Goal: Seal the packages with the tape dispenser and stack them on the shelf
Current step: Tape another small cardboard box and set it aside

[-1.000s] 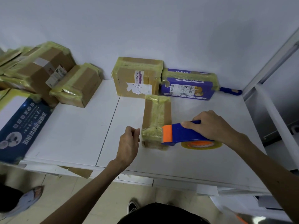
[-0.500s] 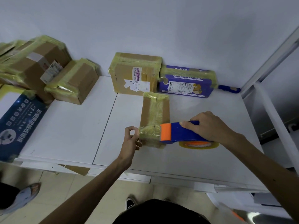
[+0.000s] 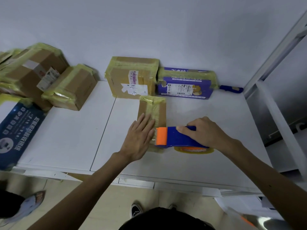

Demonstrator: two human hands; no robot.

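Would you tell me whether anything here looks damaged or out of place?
The purple box at the back has a small torn hole near its left front corner. The label on the brown box beside it looks partly ripped. At far left, taped boxes lie tilted in a pile.

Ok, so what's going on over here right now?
A person is taping a small cardboard package on the white surface. The left hand lies flat on the package, holding it down, while the right hand grips the blue and orange tape dispenser at the package's near end. More taped boxes stand behind it.
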